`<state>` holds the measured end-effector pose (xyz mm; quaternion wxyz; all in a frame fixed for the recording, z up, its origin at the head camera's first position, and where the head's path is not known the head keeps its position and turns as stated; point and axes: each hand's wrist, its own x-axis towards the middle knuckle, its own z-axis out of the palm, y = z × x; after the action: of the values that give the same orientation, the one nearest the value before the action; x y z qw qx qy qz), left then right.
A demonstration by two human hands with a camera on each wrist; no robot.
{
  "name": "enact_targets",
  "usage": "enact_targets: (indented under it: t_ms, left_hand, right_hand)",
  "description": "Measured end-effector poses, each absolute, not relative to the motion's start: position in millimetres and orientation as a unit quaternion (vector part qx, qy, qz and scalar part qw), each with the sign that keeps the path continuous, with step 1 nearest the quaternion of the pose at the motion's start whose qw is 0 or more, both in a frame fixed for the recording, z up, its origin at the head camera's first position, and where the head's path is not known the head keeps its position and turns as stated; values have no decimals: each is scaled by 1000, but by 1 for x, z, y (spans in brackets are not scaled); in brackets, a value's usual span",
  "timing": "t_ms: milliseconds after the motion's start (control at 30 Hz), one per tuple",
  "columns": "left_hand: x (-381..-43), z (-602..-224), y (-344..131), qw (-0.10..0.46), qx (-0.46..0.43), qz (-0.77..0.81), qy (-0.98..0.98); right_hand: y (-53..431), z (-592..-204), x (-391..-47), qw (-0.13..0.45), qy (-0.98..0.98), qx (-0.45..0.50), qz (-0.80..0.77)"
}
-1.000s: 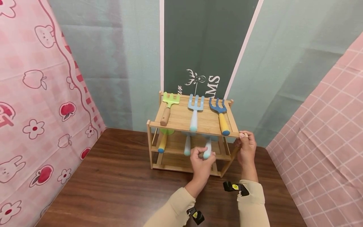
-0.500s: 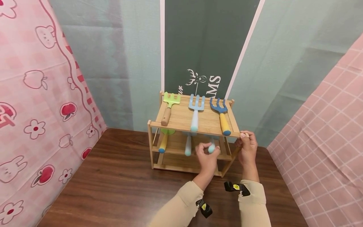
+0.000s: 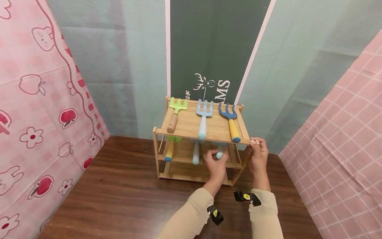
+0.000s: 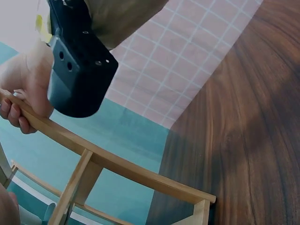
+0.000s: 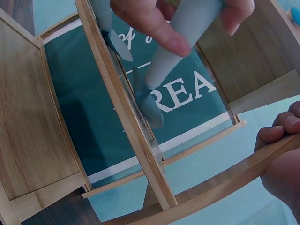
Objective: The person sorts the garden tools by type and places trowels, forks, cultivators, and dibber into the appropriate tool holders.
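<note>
A three-tier wooden rack [image 3: 189, 123] stands on the table. My left hand [image 3: 216, 168] reaches to its middle shelf from the front and pinches the pale handle of a small garden trowel [image 5: 168, 61] between thumb and fingers. The trowel's blue-grey blade points inward, over the shelf edge, in the right wrist view. At the rack's front right corner, my right hand [image 3: 259, 156] grips the wooden end. To the left on the middle shelf lie another pale-handled trowel [image 3: 196, 155] and a green trowel with a yellow handle [image 3: 169, 151].
On the top shelf lie a green hand rake [image 3: 172, 122], a light blue hand rake [image 3: 203, 124] and a dark blue one with a yellow handle [image 3: 234, 130]. The brown table [image 3: 119, 199] extends in front. Patterned cloths [image 3: 337, 142] hang around the sides and back.
My left hand has moved slightly inward with the trowel, whose handle end now sits farther back at the middle shelf. The right hand keeps its grip on the rack.
</note>
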<state>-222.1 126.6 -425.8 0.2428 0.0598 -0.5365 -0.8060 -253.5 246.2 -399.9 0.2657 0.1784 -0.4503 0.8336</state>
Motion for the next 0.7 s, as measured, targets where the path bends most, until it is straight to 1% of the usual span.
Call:
enact_targets:
  t_ms: [67, 200, 500, 700]
  left_hand:
    - [-228, -436, 129, 244, 62, -804, -539]
    - [-231, -442, 130, 242, 52, -807, -537]
    - [-227, -447, 128, 216, 36, -809, -546]
    - [-223, -451, 125, 218, 32, -793, -568]
  right_hand:
    - [246, -400, -254, 265, -449, 179, 834]
    - [246, -400, -254, 265, -449, 182, 834]
    - [245, -402, -254, 267, -454, 172, 833]
    - [244, -400, -254, 268, -444, 175, 837]
